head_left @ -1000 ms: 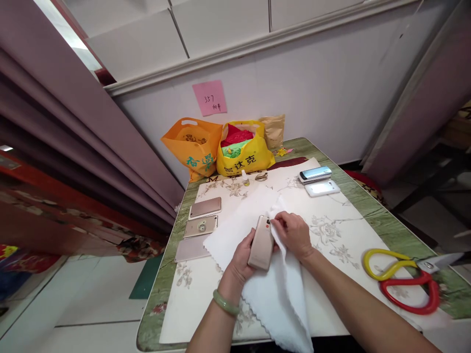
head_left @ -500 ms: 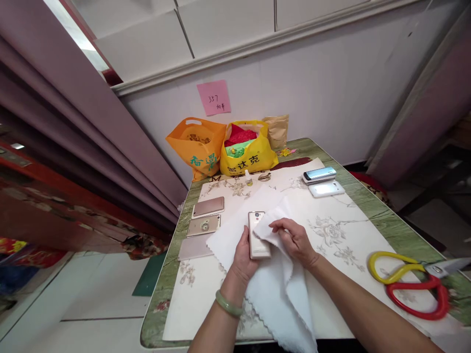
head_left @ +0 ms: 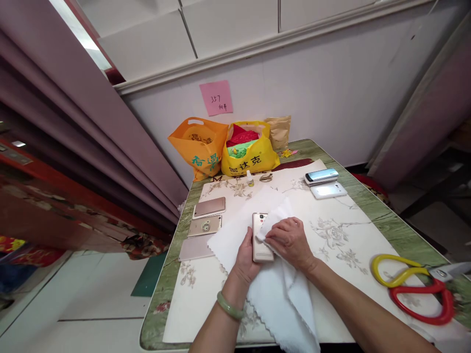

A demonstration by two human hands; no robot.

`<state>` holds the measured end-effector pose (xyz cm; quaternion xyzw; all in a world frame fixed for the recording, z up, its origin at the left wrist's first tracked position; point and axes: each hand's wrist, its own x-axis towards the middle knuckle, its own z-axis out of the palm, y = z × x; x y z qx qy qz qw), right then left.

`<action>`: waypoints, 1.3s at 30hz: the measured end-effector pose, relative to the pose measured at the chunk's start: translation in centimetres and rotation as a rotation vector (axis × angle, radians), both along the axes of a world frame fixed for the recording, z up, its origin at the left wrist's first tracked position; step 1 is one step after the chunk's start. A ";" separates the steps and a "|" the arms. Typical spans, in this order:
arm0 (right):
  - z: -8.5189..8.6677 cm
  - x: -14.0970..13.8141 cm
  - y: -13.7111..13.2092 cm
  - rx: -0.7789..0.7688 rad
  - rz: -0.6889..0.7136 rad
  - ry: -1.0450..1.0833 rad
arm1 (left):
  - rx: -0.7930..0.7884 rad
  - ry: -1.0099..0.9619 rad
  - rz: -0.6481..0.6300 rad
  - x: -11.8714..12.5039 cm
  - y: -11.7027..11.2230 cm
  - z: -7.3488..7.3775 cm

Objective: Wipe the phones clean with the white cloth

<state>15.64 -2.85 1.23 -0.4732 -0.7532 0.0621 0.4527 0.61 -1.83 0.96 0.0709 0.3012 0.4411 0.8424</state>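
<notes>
My left hand (head_left: 248, 257) grips a gold smartphone (head_left: 262, 252) from its left side, back facing up with the camera at the far end. Bunched in my right hand (head_left: 290, 240) is a corner of a white cloth (head_left: 277, 299), pressed against the phone's back near the middle. The rest of this cloth spreads under the phone and hangs over the table's near edge. To the left lie a rose-gold phone (head_left: 209, 207), a gold phone with a ring holder (head_left: 196, 226) and a pale pink phone (head_left: 195, 248), partly covered by the cloth.
Red-and-yellow-handled scissors (head_left: 423, 295) lie at the right. A blue phone (head_left: 322, 175) and a white phone (head_left: 328, 190) rest at the back right. A small bottle (head_left: 250, 179), glasses (head_left: 265, 177), an orange bag (head_left: 200, 147) and a yellow bag (head_left: 253, 162) stand along the back.
My right hand has moved in with the cloth corner, from above the phone's right edge onto its back. Its fingers are bunched closer together. My left hand keeps hold of the phone.
</notes>
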 end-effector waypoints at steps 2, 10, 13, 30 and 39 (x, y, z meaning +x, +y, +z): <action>0.4 -0.2 -0.2 0.027 0.175 -0.023 | -0.012 -0.002 -0.003 -0.1 0.0 0.0; -0.4 0.7 1.3 0.055 -0.168 0.028 | -0.065 0.086 -0.097 -0.1 -0.1 0.2; -0.5 0.9 1.4 0.044 -0.218 0.064 | -0.064 0.103 -0.126 -0.2 -0.1 0.2; -0.1 0.9 0.9 0.000 0.202 -0.036 | -0.032 0.068 -0.080 -0.2 0.1 0.3; -0.7 1.7 1.5 0.003 -0.279 0.080 | -0.009 0.104 -0.206 -0.4 -0.2 0.4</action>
